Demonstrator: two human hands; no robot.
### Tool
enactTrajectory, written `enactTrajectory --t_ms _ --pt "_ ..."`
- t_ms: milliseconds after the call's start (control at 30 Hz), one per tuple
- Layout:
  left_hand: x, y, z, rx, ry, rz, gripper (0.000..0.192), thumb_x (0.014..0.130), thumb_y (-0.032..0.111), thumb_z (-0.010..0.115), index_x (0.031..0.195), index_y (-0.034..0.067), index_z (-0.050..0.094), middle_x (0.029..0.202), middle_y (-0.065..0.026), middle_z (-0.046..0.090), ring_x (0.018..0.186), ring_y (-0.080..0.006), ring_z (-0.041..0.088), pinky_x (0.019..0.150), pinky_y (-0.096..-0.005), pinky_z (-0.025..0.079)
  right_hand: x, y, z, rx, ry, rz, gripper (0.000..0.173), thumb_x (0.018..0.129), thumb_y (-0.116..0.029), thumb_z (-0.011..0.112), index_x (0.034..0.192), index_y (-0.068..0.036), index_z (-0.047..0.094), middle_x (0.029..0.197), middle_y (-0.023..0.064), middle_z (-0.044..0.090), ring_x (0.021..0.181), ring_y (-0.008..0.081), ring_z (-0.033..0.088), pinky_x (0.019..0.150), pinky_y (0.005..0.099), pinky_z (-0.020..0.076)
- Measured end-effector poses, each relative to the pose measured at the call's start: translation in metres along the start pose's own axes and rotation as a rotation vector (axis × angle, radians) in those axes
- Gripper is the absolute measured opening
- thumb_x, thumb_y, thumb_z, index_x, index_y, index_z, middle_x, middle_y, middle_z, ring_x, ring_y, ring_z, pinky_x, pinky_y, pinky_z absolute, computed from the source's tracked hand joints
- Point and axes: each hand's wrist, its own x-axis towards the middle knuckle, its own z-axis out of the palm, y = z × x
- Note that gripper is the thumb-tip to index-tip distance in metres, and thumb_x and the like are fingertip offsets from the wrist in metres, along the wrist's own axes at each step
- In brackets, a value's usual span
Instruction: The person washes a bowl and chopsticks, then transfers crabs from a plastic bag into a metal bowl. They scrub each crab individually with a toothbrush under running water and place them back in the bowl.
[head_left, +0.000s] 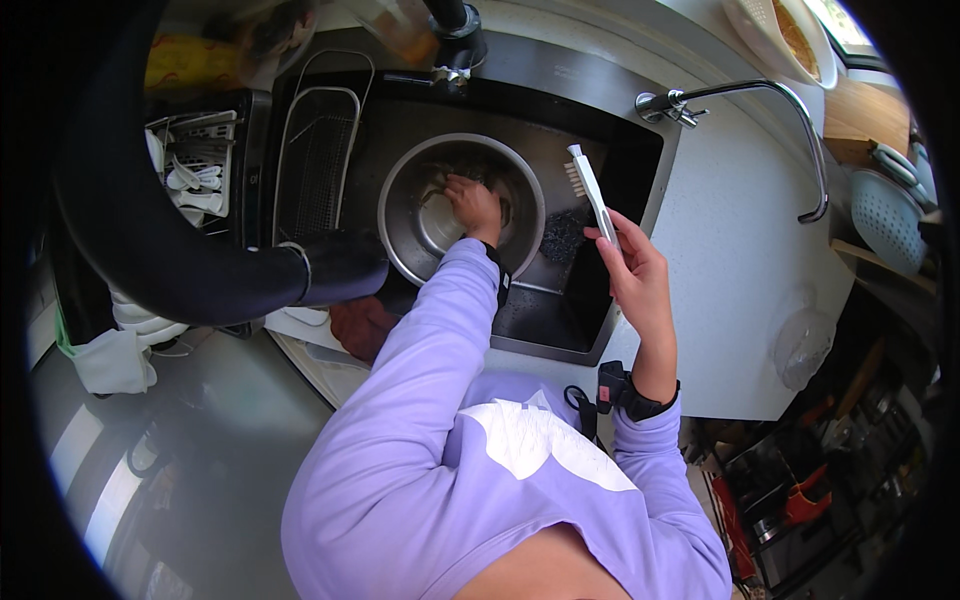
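Note:
A round stainless-steel bowl (401, 251) stands in the dark sink (517, 124). My left hand (475, 208) reaches down into it, with the fingers bent near its far wall. Dark brownish shapes lie around those fingers, too unclear to name. Whether the hand grips one of them is hidden. My right hand (637, 266) holds a white cleaning brush (589, 180) by the lower handle, over the right side of the sink. The brush points up and slightly left, its side bristles facing left and a small tuft at its tip. Beneath it is a dark, speckled patch (564, 235) on the sink floor.
A wire basket (319, 165) sits along the sink's left side. The black faucet (454, 45) rises behind the bowl; a slim curved tap (795, 105) arches over the right counter (720, 285). A thick black tube (262, 281) bends in from the left. Reddish-brown cloth (361, 328) lies by the front edge.

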Motion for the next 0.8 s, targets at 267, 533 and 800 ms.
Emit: enactTrajectory --t_ms 267,533,800 --pt "-0.004 -0.003 0.002 -0.021 0.060 -0.009 0.089 0.070 0.052 0.065 0.125 -0.014 0.042 0.125 -0.0213 0.051 0.108 -0.0268 0.050 0.096 -0.0354 0.031 -0.003 0.001 -0.001 -0.014 0.000 -0.010 0.034 0.089 -0.009 0.058 0.122 -0.002 0.053 0.096 0.0073 0.067 0.061 0.0026 0.048 0.049 0.0173 0.0346" --pt "-0.008 -0.014 -0.003 -0.322 0.082 -0.026 0.089 0.067 0.047 0.068 0.122 -0.017 0.040 0.121 -0.0252 0.051 0.109 -0.0305 0.048 0.101 -0.0383 0.029 -0.004 0.001 0.001 -0.005 -0.002 -0.020 0.034 0.089 -0.011 0.058 0.122 -0.002 0.053 0.094 0.0071 0.067 0.068 0.0036 0.051 0.055 0.0172 0.0373" --pt "-0.012 -0.024 -0.011 -0.595 0.178 -0.035 0.073 0.061 0.037 0.073 0.109 -0.011 0.049 0.105 -0.0271 0.056 0.102 -0.0377 0.051 0.096 -0.0405 0.036 -0.007 0.002 0.002 -0.020 -0.004 -0.007 0.034 0.090 -0.012 0.058 0.122 -0.002 0.053 0.093 0.0063 0.067 0.059 0.0026 0.046 0.048 0.0181 0.0339"
